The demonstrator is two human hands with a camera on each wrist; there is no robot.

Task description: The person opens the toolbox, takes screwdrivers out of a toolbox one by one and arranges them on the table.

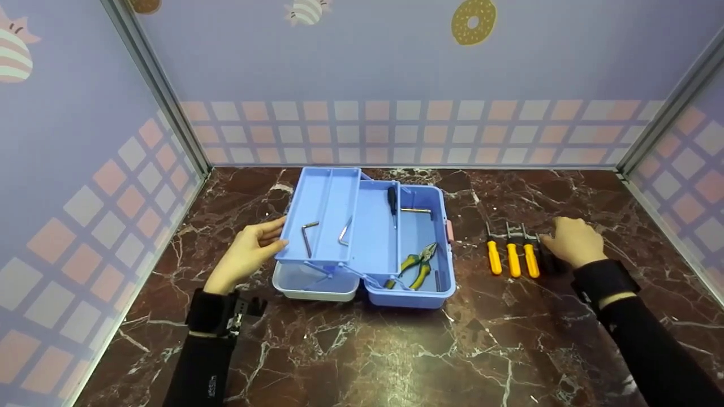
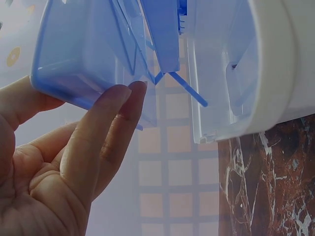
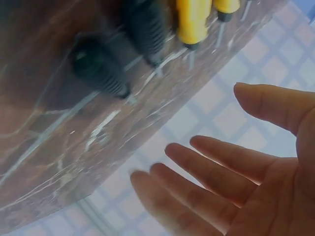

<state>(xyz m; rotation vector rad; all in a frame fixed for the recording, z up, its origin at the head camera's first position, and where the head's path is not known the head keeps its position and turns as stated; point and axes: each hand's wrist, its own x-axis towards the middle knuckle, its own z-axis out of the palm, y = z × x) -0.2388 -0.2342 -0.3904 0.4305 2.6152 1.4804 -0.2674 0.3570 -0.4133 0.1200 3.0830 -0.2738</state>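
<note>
My left hand (image 1: 246, 251) pinches the left edge of the raised upper tray (image 1: 314, 195) of a blue toolbox (image 1: 410, 301). In that tray lie two hex keys, one on the left (image 1: 307, 240) and one on the right (image 1: 344, 233). A black-handled screwdriver (image 1: 392, 199) lies in the middle tray (image 1: 373, 237); green-and-yellow pliers (image 1: 423, 271) and a metal rod (image 1: 416, 210) lie in the bottom. My right hand (image 1: 577, 242), fingers spread and holding nothing, hovers near two black-handled screwdrivers, one nearer (image 3: 145, 29), one farther (image 3: 101, 69). Yellow-handled screwdrivers (image 1: 513, 260) lie beside them.
The toolbox's whitish translucent lid (image 1: 317, 291) hangs open on the left, beneath the raised tray. A dark marbled table (image 1: 384, 350) carries everything. Patterned panels enclose it at the back (image 1: 396, 68) and on both sides.
</note>
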